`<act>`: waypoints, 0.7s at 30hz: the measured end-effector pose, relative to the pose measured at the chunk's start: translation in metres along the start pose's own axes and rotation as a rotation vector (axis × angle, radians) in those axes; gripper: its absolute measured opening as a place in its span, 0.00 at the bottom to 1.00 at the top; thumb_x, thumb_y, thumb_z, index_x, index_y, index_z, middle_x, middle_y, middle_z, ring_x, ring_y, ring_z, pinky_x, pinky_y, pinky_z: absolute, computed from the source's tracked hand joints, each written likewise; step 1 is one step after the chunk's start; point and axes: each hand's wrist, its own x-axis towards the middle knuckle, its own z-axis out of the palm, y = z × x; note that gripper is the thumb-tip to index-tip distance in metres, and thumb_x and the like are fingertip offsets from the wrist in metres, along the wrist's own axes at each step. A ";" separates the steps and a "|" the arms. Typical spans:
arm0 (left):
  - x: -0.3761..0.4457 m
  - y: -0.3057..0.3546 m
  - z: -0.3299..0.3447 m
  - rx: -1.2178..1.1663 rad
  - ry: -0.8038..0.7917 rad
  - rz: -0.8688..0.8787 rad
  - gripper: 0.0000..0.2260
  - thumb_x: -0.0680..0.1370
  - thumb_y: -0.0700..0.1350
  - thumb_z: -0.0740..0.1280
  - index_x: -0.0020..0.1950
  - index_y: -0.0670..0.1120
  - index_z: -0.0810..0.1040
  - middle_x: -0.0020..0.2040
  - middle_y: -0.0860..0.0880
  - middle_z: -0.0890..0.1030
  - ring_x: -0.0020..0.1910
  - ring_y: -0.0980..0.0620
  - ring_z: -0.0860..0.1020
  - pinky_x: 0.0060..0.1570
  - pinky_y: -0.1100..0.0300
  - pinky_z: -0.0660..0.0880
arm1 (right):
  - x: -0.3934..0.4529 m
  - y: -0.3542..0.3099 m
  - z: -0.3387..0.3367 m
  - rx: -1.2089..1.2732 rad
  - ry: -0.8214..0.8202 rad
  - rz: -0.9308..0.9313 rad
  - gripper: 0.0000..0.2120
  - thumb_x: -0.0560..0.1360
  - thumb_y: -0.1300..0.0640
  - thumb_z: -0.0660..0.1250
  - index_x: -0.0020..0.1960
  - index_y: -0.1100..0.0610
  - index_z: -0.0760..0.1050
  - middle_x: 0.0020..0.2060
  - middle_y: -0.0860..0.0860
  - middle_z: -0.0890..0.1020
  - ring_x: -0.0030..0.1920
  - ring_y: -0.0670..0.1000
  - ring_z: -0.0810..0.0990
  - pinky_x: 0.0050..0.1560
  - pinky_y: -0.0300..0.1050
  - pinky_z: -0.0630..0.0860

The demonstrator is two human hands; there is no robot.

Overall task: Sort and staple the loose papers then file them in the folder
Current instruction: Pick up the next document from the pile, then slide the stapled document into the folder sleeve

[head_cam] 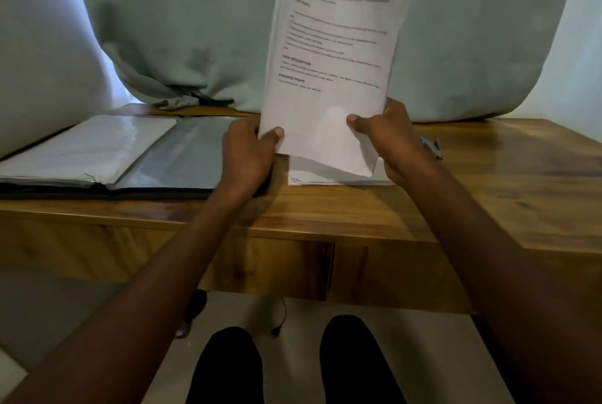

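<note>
Head view. Your left hand [249,151] grips the lower left corner of a printed sheet [329,55], thumb on the front face, fingers curled behind. Your right hand [395,139] pinches the lower right edge of the same sheet, thumb on the front. You hold the sheet upright above the desk [488,182], slightly tilted, top edge cut off by the frame. The print on it is blurred; only a few bold headings are readable, body lines are not. The bottom right corner of the sheet curls forward.

Under the sheet, more papers [312,178] lie flat on the desk, near its front edge, about the middle. How many sheets, cannot tell.

The folder [130,152] lies open on the left part of the desk, reaching close to the front edge. Clear plastic sleeves show on both halves, the left one looks whiter, the right one grey and glossy. Its right edge sits just beside your left hand.

A small blue and grey object [431,146] lies behind your right wrist toward the right part of the desk, mostly hidden; cannot tell what it is.

A pale green curtain [195,28] hangs behind the desk, its hem bunched on the back edge. Your knees in dark trousers [228,367] show below the desk front, over a pale floor.
</note>
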 end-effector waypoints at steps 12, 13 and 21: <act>0.106 -0.064 -0.078 -0.131 -0.130 -0.190 0.13 0.83 0.46 0.69 0.60 0.38 0.80 0.46 0.38 0.87 0.41 0.42 0.87 0.40 0.55 0.84 | 0.113 0.038 0.113 0.250 -0.189 0.143 0.19 0.79 0.63 0.70 0.69 0.55 0.76 0.56 0.48 0.84 0.56 0.53 0.83 0.49 0.46 0.82; 0.120 -0.070 -0.083 -0.138 -0.151 -0.190 0.16 0.83 0.51 0.67 0.60 0.38 0.80 0.45 0.38 0.87 0.41 0.41 0.87 0.41 0.54 0.84 | 0.127 0.042 0.124 0.276 -0.164 0.133 0.18 0.79 0.63 0.70 0.67 0.55 0.77 0.55 0.48 0.84 0.54 0.52 0.84 0.44 0.45 0.82; 0.220 -0.141 -0.092 0.344 -0.099 0.002 0.29 0.84 0.62 0.56 0.46 0.40 0.83 0.42 0.44 0.85 0.45 0.42 0.83 0.49 0.47 0.78 | 0.215 0.087 0.197 0.599 -0.020 0.218 0.20 0.77 0.60 0.73 0.68 0.59 0.77 0.58 0.57 0.84 0.58 0.61 0.83 0.51 0.55 0.83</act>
